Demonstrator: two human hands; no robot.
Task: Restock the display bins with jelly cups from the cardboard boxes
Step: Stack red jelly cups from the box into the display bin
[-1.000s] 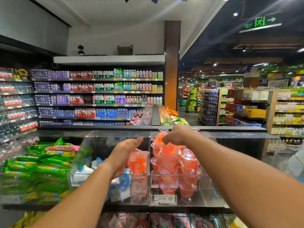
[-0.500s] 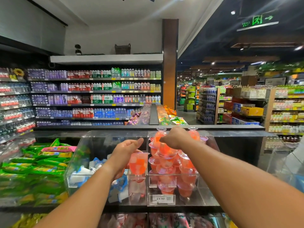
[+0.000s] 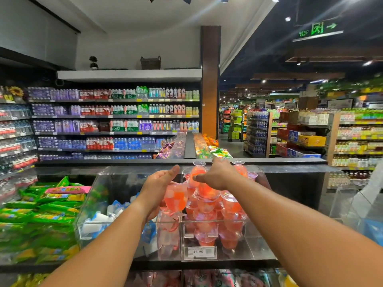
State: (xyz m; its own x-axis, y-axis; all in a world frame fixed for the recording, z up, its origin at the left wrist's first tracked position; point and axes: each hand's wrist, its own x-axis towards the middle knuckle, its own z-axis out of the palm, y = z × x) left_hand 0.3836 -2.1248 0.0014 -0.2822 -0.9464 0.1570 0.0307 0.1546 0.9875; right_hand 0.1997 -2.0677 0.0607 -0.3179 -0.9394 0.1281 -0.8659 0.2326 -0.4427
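Observation:
A clear acrylic display bin [image 3: 251, 250] with a 14.90 price tag [image 3: 200, 252] holds a tall heap of orange-red jelly cups [image 3: 207, 206]. My left hand [image 3: 157, 189] grips one orange jelly cup [image 3: 176, 198] just left of the heap, above the divider between two bins. Over the top rear of the heap my right hand [image 3: 220, 175] reaches with thumb and fingers spread, touching the upper cups. Two cups [image 3: 240, 169] stand upright at the back of the heap. No cardboard box is in view.
The neighbouring clear bin [image 3: 91, 204] on the left holds blue-and-white packets. Green snack packs [image 3: 37, 214] fill the far-left bin. A black ledge [image 3: 124, 161] runs behind the bins. Drink shelves [image 3: 116, 121] line the back wall, and more bins sit below.
My right hand has moved farther back over the heap and its fingers have spread out from a curled pose. The left hand has kept its cup in the same place.

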